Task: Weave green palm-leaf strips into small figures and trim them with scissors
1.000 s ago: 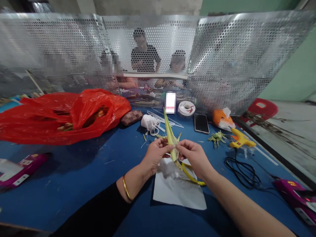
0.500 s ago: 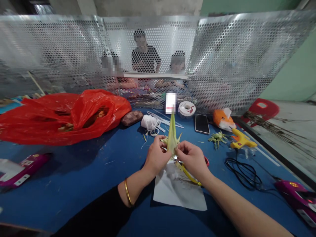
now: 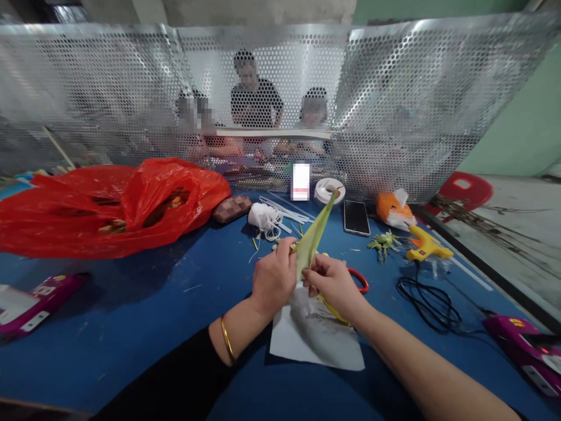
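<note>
A long, pointed, pale green corn husk [image 3: 313,237] rises from between my hands, its tip leaning to the right. My left hand [image 3: 277,275] is closed on its left side. With thumb and fingers pinched, my right hand [image 3: 331,280] grips its lower right edge. Beneath my hands lies a white sheet of paper [image 3: 313,345]. Red-handled scissors [image 3: 360,280] show partly behind my right hand, and a yellow strip or handle [image 3: 337,313] is partly hidden under it. Small pale green scraps lie behind my hands, mostly covered.
A red plastic bag [image 3: 109,204] spreads at left. Behind are white string [image 3: 264,217], a tape roll [image 3: 329,191] and a phone [image 3: 356,217]. At right are a yellow glue gun [image 3: 427,244], its black cable [image 3: 427,304] and a husk bundle [image 3: 384,242]. A perforated metal screen [image 3: 272,70] stands behind.
The husk has tilted from nearly upright to leaning right. My left hand has turned so its back shows more, and the scissors' red handle is more visible.
</note>
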{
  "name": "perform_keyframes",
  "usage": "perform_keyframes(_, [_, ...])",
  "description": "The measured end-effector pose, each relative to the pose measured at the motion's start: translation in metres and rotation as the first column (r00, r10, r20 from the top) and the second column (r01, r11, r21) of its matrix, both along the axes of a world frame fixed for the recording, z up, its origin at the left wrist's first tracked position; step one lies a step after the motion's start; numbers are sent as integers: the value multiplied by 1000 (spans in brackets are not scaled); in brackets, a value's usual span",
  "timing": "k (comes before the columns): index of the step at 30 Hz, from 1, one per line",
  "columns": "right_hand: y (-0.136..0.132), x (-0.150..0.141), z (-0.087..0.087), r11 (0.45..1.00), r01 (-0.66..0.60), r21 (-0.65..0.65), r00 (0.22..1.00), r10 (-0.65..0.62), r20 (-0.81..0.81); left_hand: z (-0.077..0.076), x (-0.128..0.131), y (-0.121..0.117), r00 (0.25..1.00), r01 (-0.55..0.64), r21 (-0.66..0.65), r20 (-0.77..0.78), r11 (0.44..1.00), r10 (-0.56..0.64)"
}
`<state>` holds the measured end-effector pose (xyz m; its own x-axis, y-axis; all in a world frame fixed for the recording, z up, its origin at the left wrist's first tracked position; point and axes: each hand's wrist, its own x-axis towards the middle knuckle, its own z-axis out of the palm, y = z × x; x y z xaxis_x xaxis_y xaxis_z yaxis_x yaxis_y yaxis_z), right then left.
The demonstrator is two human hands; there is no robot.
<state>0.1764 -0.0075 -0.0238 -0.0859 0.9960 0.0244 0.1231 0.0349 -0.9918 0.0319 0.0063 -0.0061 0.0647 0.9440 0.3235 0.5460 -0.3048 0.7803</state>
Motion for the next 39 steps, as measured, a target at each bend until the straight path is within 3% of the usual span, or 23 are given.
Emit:
perform_keyframes(8, [-3,-5,7,988,-77,-131,988,57,-146,-20,3,12,977,64,-138,210,988,-34])
perform_keyframes(15, [-4,-6,9,986,-115,-117,982,95,-165,-11,1,9,953,209,-187,261,960,-157])
perform_keyframes(20, [-3,-2,11,986,-138,-99,981,122,-154,-9,5,12,864,265,-263,491,928,-108])
perform_keyframes(22, [-3,-1,13,985,-146,-97,981,132,-139,-9,4,14,854,252,-259,512,932,-89])
perform_keyframes(27, [-4,-1,14,982,-167,-83,981,157,-115,-6,-1,14,965,50,-85,261,995,-26])
perform_keyframes(32, [-3,-1,10,984,-170,-57,984,166,-68,1,-4,7,997,47,36,65,998,-49])
perform_keyframes(35, [-1,1,10,999,41,30,998,-40,-41,2,-2,2,997,80,32,2,996,-80])
perform_keyframes(37, [2,5,12,978,198,73,980,-196,-28,0,0,-1,992,122,42,-31,992,-121])
perform_keyframes(39, [6,9,15,961,265,74,964,-264,-26,-2,2,-3,986,159,51,-53,986,-156])
